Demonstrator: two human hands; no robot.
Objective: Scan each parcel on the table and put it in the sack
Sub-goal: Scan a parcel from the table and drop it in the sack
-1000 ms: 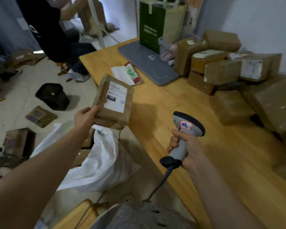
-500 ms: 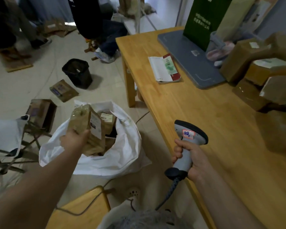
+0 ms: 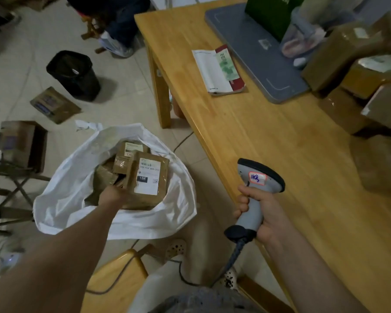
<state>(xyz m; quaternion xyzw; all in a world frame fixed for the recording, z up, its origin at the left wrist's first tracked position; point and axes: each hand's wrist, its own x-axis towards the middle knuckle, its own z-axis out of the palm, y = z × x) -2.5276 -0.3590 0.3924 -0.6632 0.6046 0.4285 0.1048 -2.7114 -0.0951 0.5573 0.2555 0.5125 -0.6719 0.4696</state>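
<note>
The left hand reaches down with the arm stretched out into the mouth of the open white plastic sack on the floor beside the long edge of the wooden desk; it is at the lower left corner of a brown taped parcel with a white shipping label, which lies label-up on top of other brown parcels inside the sack; the fingers are hidden behind the parcel's edge, so I cannot tell whether they grip it or have let go; the right hand is curled tight around the handle of a grey handheld barcode scanner with a dark head, held upright over the near edge of the desk, its coiled cable dropping below the wrist; the 1 sticker on the scanner's head carries handwriting too small to read surely; more brown cardboard boxes crowd the desk's far right corner, blurred and cut off by the frame.
</note>
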